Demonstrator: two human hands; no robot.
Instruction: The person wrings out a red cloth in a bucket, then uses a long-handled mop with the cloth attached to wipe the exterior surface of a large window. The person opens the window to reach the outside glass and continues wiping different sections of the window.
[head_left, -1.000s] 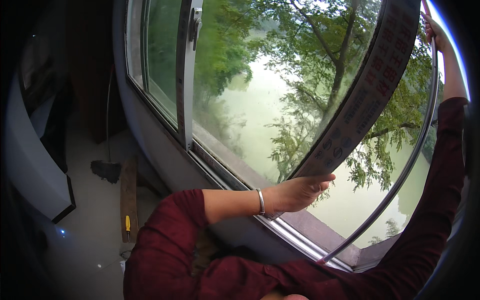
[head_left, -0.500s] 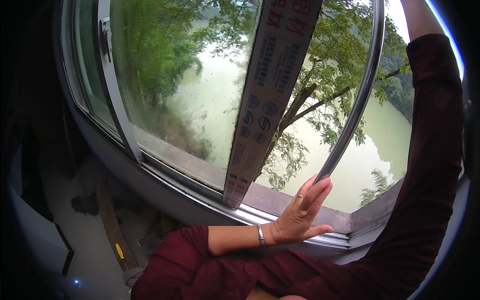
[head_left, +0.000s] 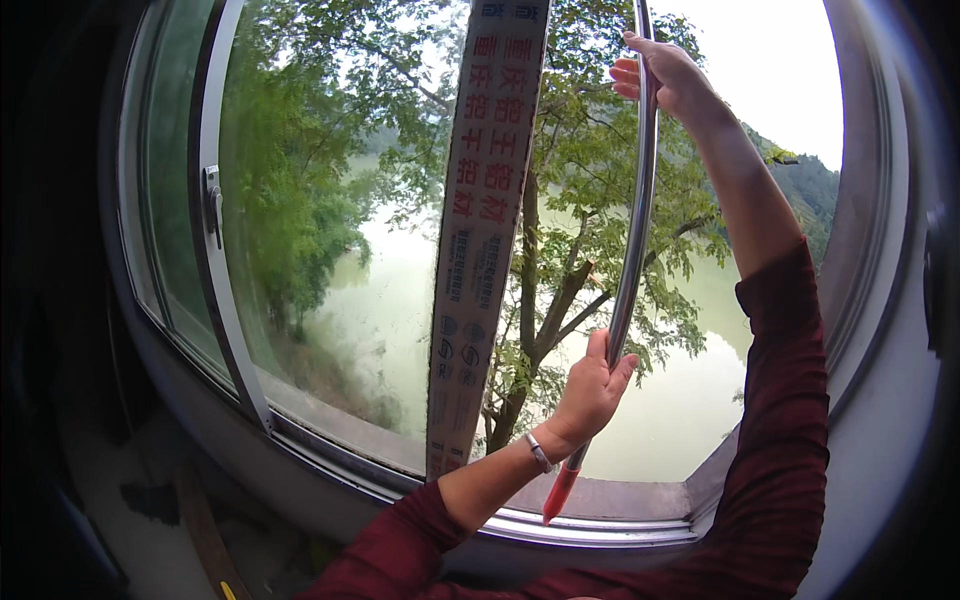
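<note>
A long shiny metal pole (head_left: 632, 250) with a red end piece (head_left: 561, 492) stands nearly upright in front of the open part of the window, leaning a little to the right at its top. My left hand (head_left: 590, 392) is closed round its lower part, a short way above the red end. Higher up, my right hand (head_left: 675, 80) curls loosely about the same pole, with its fingertips showing past the left side. What the pole's top end carries is out of view. The red end hangs close to the metal window track (head_left: 600, 530).
Left of the pole is a sliding glass sash whose upright edge (head_left: 475, 270) bears a printed protective film. A latch handle (head_left: 213, 205) sits on another frame upright. Trees (head_left: 560, 290) and greenish water (head_left: 660, 410) lie outside. A wooden strip (head_left: 205, 540) rests low at the left.
The pole has shifted left and stands more upright, bringing its red end into view. My left hand has closed from flat fingers to a grip. My right hand has come into view.
</note>
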